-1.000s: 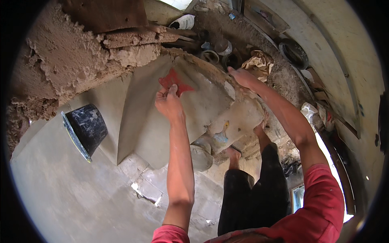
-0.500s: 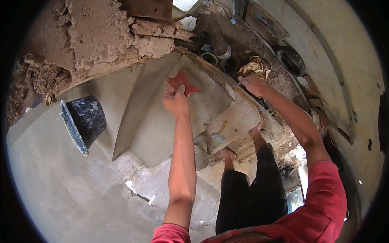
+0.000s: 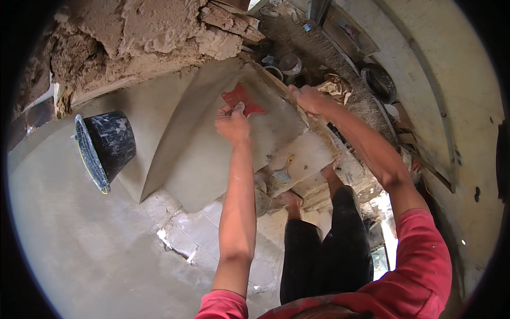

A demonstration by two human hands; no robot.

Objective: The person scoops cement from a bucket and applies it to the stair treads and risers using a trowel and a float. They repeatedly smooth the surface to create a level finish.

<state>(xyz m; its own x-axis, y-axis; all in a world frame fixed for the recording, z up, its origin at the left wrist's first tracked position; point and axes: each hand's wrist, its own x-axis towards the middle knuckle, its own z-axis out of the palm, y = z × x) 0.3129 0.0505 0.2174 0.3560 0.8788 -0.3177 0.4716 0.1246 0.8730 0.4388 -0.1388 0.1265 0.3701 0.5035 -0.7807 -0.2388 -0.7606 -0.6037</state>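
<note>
My left hand (image 3: 232, 123) is closed around a flat red scraper (image 3: 244, 100) with pointed corners, held against the smooth grey plastered surface (image 3: 196, 154). Its far part shows beyond my fingers. At the outer edge of that surface, my right hand (image 3: 311, 101) has its fingers curled in; whether they hold the edge or something small is hidden. A paintbrush (image 3: 282, 173) with a yellowish handle end lies on the lower ledge, near my feet. To the left of the scraper, a dark splattered bucket (image 3: 110, 144) appears tipped sideways against the grey wall.
Rough crumbling masonry (image 3: 143, 37) juts in at the top left. Beyond the right hand, crumpled brown paper (image 3: 334, 87) and several buckets (image 3: 290, 64) stand on a dirt floor. A black round tub (image 3: 379, 83) leans by the pale wall (image 3: 425, 58). My bare feet (image 3: 292, 199) are on the ledge.
My right hand has moved left, from beside the brown paper to the plastered surface's edge. The left hand and scraper have hardly moved; the whole view has shifted slightly.
</note>
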